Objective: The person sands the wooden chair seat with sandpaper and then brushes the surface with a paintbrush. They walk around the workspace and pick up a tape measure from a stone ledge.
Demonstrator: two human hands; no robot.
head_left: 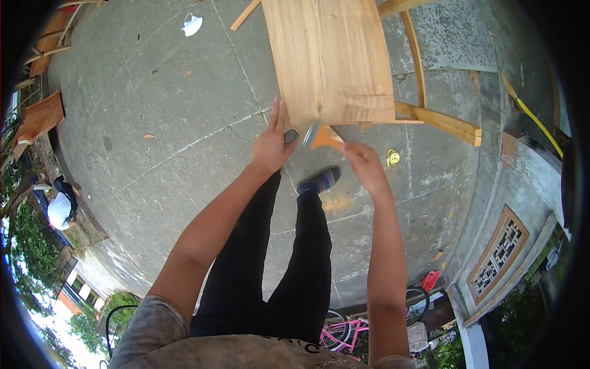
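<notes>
- The wooden board [329, 58] stands ahead of both hands, its long axis running away from the person, near edge just above the fingers.
- The left hand [272, 144] lies flat and open-fingered against the board's near left corner.
- The right hand [364, 165] is closed on a scraper [321, 136] with an orange handle, its metal blade at the board's near edge.
- The board is pale, smooth-grained and rectangular; it rests on a timber frame [439, 120] over rough grey concrete [153, 111].
</notes>
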